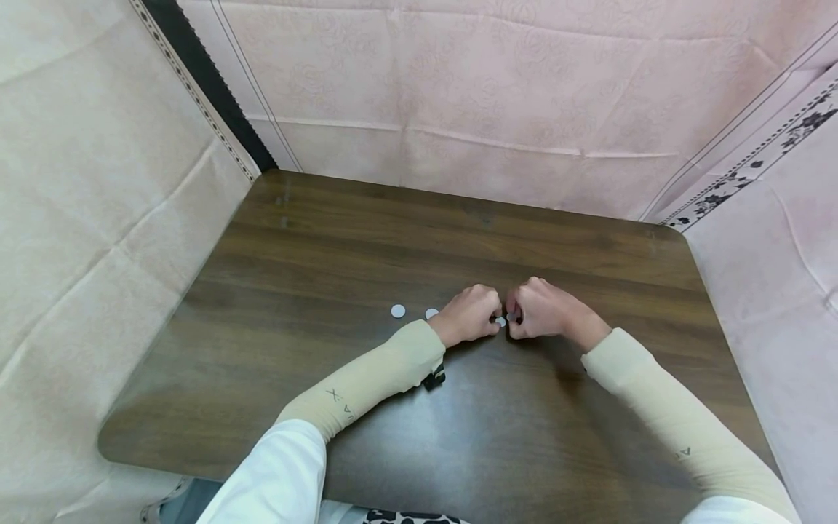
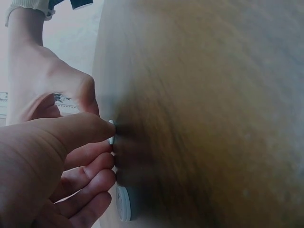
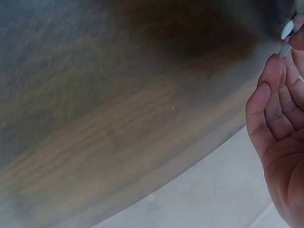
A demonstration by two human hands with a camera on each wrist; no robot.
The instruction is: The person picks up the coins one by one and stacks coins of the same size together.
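Note:
My left hand [image 1: 469, 313] pinches a small white disc [image 1: 501, 322] between thumb and fingers, close over the wooden table. In the left wrist view only a thin edge of this disc [image 2: 112, 132] shows beside the thumb. My right hand [image 1: 538, 308] faces it, fingertips almost meeting the left ones. Its thumb and index finger pinch a small greyish disc [image 3: 284, 50], mostly covered by the fingers. Another white disc [image 1: 431, 314] lies partly hidden behind the left hand; its raised rim shows in the left wrist view. Farther left lies one more white disc [image 1: 398, 311].
The brown wooden table [image 1: 275, 349] has rounded corners. Pale patterned cloth [image 1: 458, 87] hangs behind it and along both sides. A small black device [image 1: 433, 378] sits under the left wrist. Both forearms wear beige sleeves [image 1: 366, 386].

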